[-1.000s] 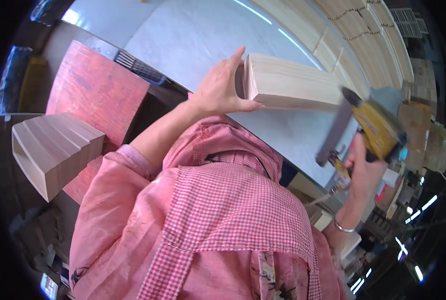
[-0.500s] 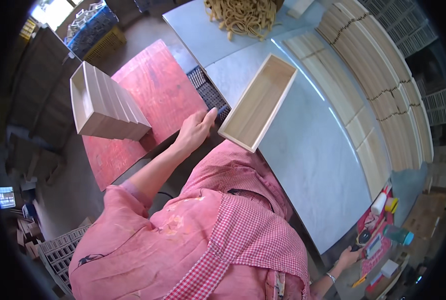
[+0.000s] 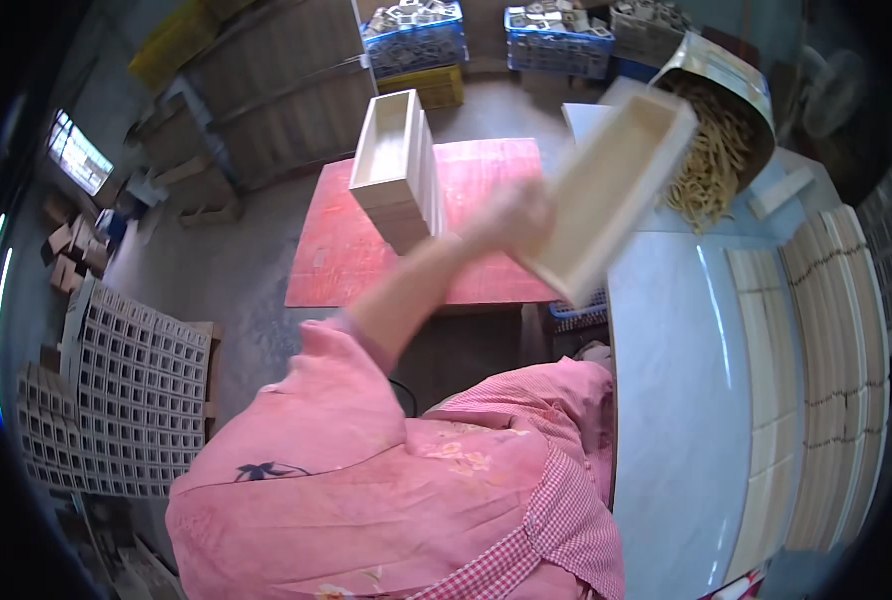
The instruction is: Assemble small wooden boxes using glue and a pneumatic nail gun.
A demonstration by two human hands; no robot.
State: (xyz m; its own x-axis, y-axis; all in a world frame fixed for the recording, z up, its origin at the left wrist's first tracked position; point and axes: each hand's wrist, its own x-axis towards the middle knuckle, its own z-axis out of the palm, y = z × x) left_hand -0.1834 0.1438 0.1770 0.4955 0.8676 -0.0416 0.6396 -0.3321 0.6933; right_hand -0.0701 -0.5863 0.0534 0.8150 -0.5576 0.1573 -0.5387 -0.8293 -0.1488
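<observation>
An empty, open-topped wooden box (image 3: 606, 190), long and shallow, is tilted in the air between the red board and the grey-white tabletop. My left hand (image 3: 522, 214) grips its near left side; motion blurs both the hand and the box. To the left of that hand, a stack of matching wooden boxes (image 3: 396, 185) stands on the red board (image 3: 326, 265). The top one shows its empty inside. My right hand is outside the picture.
Rows of wooden strips (image 3: 831, 340) lie along the right of the grey-white tabletop (image 3: 666, 400). A tipped container (image 3: 756, 90) spills tan bands (image 3: 706, 165) at the back. Blue crates (image 3: 416, 45) stand beyond the board, and a slotted rack (image 3: 136, 390) is at left.
The view has turned left. The box has come up off the tabletop's edge in my left hand and moved toward the red board. My right hand, earlier at the lower right, has left the view.
</observation>
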